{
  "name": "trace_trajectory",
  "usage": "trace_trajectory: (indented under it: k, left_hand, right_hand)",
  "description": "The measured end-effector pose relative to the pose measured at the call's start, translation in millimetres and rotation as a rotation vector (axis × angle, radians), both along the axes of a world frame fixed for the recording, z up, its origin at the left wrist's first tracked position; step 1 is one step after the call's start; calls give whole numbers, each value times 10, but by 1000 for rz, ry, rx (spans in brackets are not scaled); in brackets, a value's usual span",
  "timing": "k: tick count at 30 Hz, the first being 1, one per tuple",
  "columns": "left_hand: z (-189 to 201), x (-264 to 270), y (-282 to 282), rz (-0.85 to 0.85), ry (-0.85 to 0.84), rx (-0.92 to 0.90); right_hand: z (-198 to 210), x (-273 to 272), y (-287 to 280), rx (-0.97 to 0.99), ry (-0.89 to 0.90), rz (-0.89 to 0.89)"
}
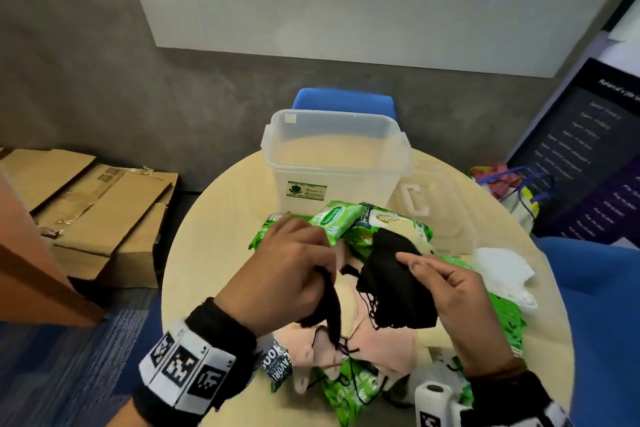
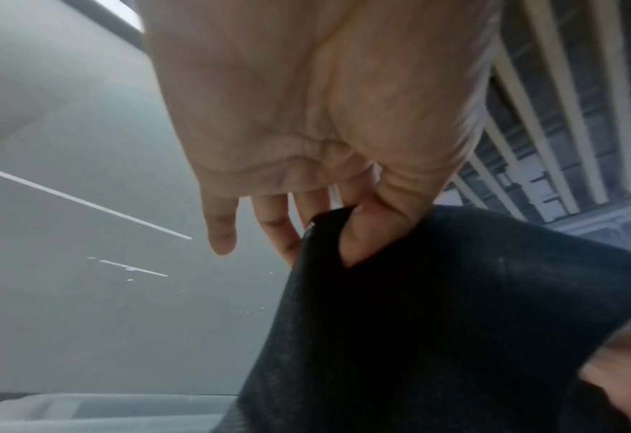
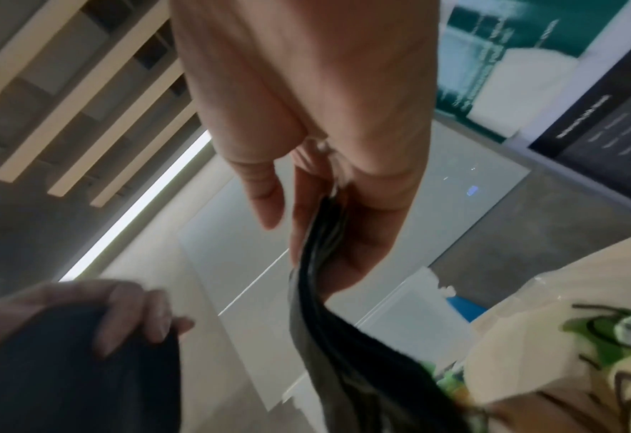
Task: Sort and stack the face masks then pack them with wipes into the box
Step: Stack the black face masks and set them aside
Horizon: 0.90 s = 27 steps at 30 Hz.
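Black masks above table, right grip pinching stack, left grip pinching 1.

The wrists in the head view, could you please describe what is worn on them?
The left hand is bare; its wrist carries a black cuff wrapped by a white band of square black-and-white markers. The right hand is bare too, above a black cuff with a white camera housing and a marker.
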<state>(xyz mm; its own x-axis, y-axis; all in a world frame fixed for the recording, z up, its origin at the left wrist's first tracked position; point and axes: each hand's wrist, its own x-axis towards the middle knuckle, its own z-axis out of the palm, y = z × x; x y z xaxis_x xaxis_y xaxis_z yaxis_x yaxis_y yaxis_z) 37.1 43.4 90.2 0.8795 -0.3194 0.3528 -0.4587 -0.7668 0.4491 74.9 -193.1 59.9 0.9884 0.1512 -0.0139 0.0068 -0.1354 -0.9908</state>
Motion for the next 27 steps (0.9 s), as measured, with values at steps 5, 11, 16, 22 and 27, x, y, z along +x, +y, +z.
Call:
trace_trajectory:
  k: [5, 11, 16, 22, 27]
  left_hand:
    - [-25, 52, -334, -28, 62, 147]
    - [-307, -14, -265, 166, 398, -560]
    - [-635, -81, -250, 322, 566, -936]
    - [-814, -125, -500, 163, 799, -961]
    - [-959, -7, -710, 173, 719, -782]
  right_hand:
    - [-16, -110, 250, 111, 74, 310]
    - [-50, -139, 234, 291, 255, 201]
    - [-70, -214, 220, 332, 359, 155]
    - [-247, -309, 274, 246, 340, 80]
    - [-367, -332, 163, 64, 299, 18]
